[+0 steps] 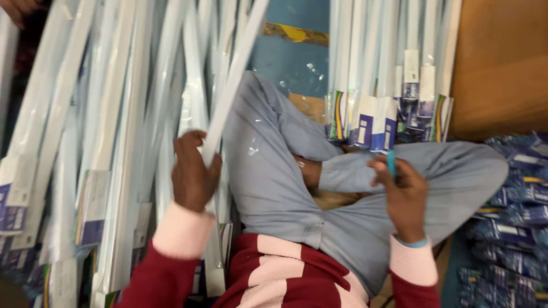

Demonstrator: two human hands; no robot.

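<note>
I sit cross-legged in grey trousers on the floor. My left hand [193, 174] grips a long white tube light [231, 85] in clear wrapping, which leans up and away toward the top of the view. My right hand [402, 191] rests above my right knee and holds a small teal pen-like tool [391, 162] upright between the fingers. A pile of similar wrapped white tubes [103, 142] lies to the left of my left hand.
More tubes with blue and white end sleeves [394, 85] stand ahead on the right. A heap of blue printed wrappers [514, 222] lies at the right. A brown board [502, 68] fills the upper right. Another person's hand [17, 8] shows at the top left corner.
</note>
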